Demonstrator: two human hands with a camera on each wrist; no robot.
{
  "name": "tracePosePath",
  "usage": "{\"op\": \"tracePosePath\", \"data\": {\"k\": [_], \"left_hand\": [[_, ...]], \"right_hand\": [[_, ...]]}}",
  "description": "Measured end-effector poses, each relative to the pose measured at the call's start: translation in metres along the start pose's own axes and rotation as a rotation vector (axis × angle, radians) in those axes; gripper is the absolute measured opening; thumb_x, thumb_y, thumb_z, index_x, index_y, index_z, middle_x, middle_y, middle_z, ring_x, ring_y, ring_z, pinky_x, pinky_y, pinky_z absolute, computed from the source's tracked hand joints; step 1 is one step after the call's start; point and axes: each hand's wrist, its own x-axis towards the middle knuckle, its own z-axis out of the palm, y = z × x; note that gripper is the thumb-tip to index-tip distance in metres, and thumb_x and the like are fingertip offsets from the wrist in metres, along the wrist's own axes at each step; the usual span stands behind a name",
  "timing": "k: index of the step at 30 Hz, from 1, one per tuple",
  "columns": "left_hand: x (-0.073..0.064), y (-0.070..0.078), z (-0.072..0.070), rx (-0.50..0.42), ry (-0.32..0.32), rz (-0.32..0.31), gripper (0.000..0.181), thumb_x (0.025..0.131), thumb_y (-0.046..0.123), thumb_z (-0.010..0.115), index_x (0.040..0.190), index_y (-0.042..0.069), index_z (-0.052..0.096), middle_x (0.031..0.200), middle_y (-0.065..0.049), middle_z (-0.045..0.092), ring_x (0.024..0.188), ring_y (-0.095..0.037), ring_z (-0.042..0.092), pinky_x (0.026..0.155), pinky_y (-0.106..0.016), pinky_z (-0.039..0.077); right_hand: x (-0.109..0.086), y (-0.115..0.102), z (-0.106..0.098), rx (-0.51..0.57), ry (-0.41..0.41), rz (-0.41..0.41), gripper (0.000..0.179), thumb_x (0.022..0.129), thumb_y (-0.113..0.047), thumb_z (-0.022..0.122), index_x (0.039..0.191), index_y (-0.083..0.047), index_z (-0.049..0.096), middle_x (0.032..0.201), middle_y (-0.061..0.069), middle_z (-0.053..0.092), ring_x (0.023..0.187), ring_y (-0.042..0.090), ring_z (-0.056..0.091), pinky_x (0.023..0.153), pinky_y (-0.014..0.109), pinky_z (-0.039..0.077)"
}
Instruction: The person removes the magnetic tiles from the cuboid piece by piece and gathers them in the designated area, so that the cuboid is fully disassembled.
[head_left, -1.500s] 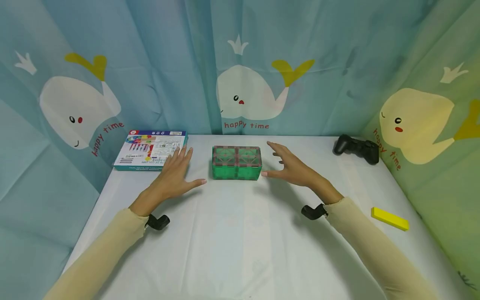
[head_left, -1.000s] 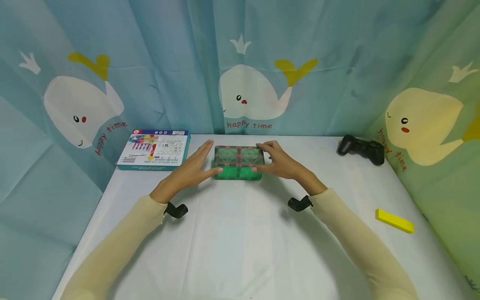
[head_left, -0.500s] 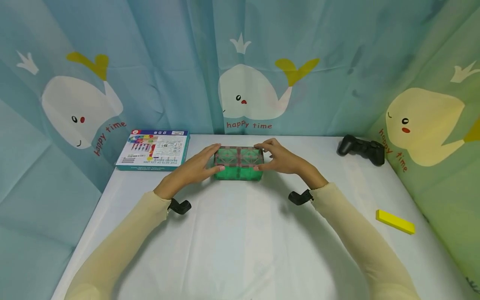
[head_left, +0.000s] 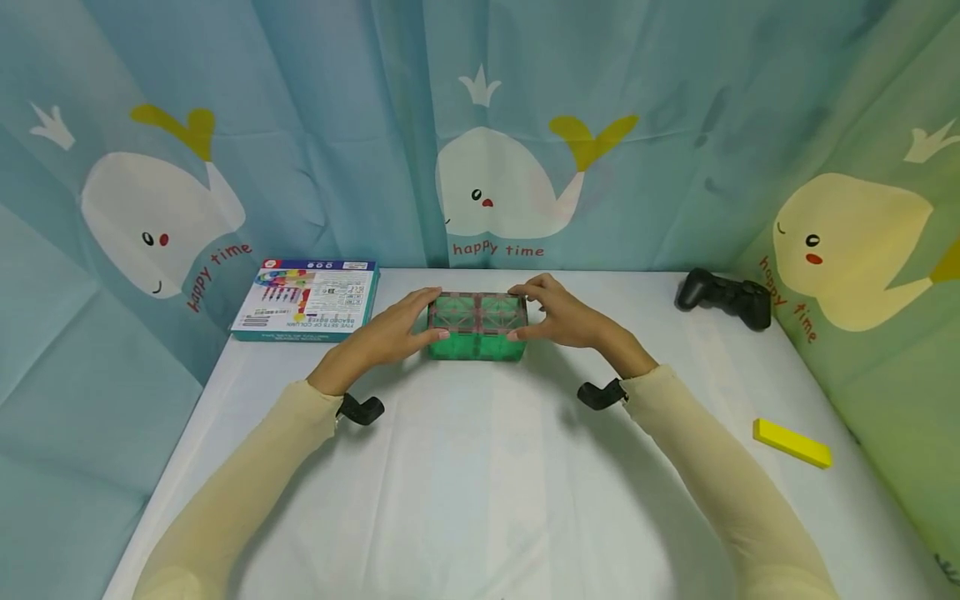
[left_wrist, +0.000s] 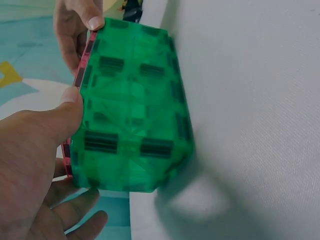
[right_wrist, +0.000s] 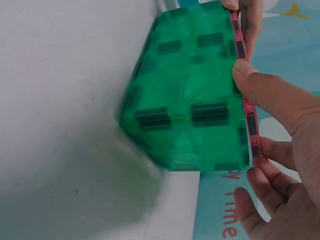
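Left grip (head_left: 392,335) in at one end, right grip (head_left: 566,317) in at the other, and between them sits the green box (head_left: 477,348), long side to the front, resting on the tabletop (head_left: 480,467) toward the back! Both are grasping it: thumbs on the near upper edge, index fingers at the far one, right up where the pinkish top panel (head_left: 453,313) lies along the green walls. The wrist views show the lower fingers spread loosely past the ends. Is the pinch on the panel alone, or on the walls beneath as well? Can't tell from here!

The step in hand, I'd judge, is securing a two-sided hold. And the next move? It looks to call for equal pressure from both sides, thumbs matched, everything level: if only the panel is pinched, an upward pull might part it from the walls; if the walls are caught too, the whole lot could rise together. One side leading would risk a tilt, maybe a panel popping loose!

Out wide, the printed carton (head_left: 307,298) lies just beyond the left grip, the black game controller (head_left: 722,298) waits at back right, and the yellow block (head_left: 792,443) sits near the right edge, none of them held
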Motion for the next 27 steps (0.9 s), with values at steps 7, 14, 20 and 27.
{"op": "tracePosePath", "data": {"k": [7,14,20,27], "left_hand": [[0.000,0.001,-0.001,-0.012,-0.001,0.003,0.084,0.107,0.049,0.061,0.169,0.008,0.021,0.175,-0.016,0.020,0.162,-0.035,0.020,0.129,-0.056,0.024],[0.000,0.001,-0.001,-0.021,-0.004,0.012,0.083,0.107,0.046,0.061,0.168,0.006,0.021,0.175,-0.017,0.019,0.162,-0.036,0.020,0.129,-0.056,0.023],[-0.001,0.002,-0.001,-0.020,-0.003,0.015,0.082,0.108,0.046,0.061,0.168,0.006,0.021,0.175,-0.016,0.020,0.162,-0.035,0.020,0.130,-0.054,0.023],[-0.002,0.002,-0.001,-0.046,-0.005,0.015,0.082,0.108,0.045,0.061,0.169,0.007,0.020,0.175,-0.015,0.018,0.162,-0.034,0.019,0.130,-0.055,0.023]], "right_hand": [[-0.004,-0.002,0.003,-0.059,0.083,-0.016,0.079,0.091,-0.035,0.086,0.156,-0.010,0.048,0.149,0.017,0.038,0.132,0.036,0.042,0.108,0.055,0.042],[-0.009,-0.001,0.000,-0.050,0.141,-0.050,0.080,0.090,-0.031,0.087,0.156,-0.007,0.047,0.147,0.018,0.038,0.134,0.035,0.043,0.107,0.057,0.045],[-0.024,0.015,-0.022,-0.020,0.156,-0.020,0.078,0.094,-0.021,0.084,0.158,-0.004,0.044,0.149,0.020,0.036,0.136,0.040,0.042,0.102,0.058,0.048],[-0.060,0.063,-0.051,-0.023,0.141,0.104,0.078,0.098,-0.025,0.080,0.161,-0.004,0.040,0.158,0.023,0.030,0.137,0.045,0.041,0.109,0.066,0.043]]}}
